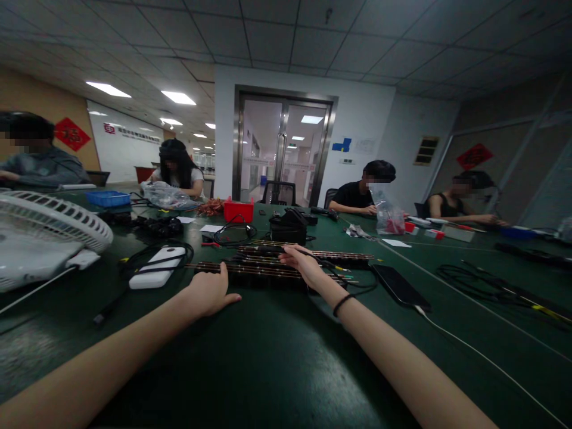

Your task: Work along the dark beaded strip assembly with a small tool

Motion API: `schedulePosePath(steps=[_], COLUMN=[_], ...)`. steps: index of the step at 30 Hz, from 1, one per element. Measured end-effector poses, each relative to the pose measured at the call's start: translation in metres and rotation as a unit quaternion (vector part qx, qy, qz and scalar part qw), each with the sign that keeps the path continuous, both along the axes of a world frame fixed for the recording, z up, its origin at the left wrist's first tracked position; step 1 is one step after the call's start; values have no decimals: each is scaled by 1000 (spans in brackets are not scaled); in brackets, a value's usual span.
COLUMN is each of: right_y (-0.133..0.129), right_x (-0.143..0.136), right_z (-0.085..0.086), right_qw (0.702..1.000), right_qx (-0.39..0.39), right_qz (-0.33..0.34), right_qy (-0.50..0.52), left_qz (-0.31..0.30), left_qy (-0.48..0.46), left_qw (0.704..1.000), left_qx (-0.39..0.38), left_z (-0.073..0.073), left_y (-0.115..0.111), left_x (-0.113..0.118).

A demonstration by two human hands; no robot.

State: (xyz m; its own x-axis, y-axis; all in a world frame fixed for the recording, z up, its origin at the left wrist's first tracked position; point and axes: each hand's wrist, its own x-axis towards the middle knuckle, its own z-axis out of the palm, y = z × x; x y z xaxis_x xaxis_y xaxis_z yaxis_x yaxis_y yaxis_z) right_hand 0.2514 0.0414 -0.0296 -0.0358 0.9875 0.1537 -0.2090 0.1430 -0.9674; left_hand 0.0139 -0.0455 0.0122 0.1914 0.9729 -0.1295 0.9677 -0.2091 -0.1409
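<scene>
Several thin copper-coloured strips [263,271] lie side by side in dark holders on the green table. My left hand [208,292] rests at their left end, thumb spread out to the right and index finger stretched onto the strips; it holds nothing that I can see. Over the middle of the strips is my right hand [301,262], fingers drawn together around a slim dark thing whose kind I cannot make out. A black cable [369,289] runs near this hand and loops to the right.
Around the strips are a white power bank [158,268], a phone [400,286] on a white cord, a black box [288,226] and a red bin [239,210]. A white fan [53,220] stands left; coiled cables [473,283] lie right. Several people sit across the table.
</scene>
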Motion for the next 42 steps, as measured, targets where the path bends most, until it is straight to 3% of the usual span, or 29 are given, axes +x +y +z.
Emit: schedulePosePath(steps=[17,26,42], right_y=[-6,-9,-4], right_x=[-1,-2,0], right_z=[6,8,5], right_qw=[1000,1000,1000], right_qx=[7,8,8], right_qz=[-4,-1,-7], right_qy=[-7,-17,-10], left_qz=[-1,32,32], left_qy=[21,34,34], left_qw=[1000,999,999], left_qx=[-2,25,12], left_z=[0,-6,-3], left_y=[1,1,4], left_x=[0,6,6])
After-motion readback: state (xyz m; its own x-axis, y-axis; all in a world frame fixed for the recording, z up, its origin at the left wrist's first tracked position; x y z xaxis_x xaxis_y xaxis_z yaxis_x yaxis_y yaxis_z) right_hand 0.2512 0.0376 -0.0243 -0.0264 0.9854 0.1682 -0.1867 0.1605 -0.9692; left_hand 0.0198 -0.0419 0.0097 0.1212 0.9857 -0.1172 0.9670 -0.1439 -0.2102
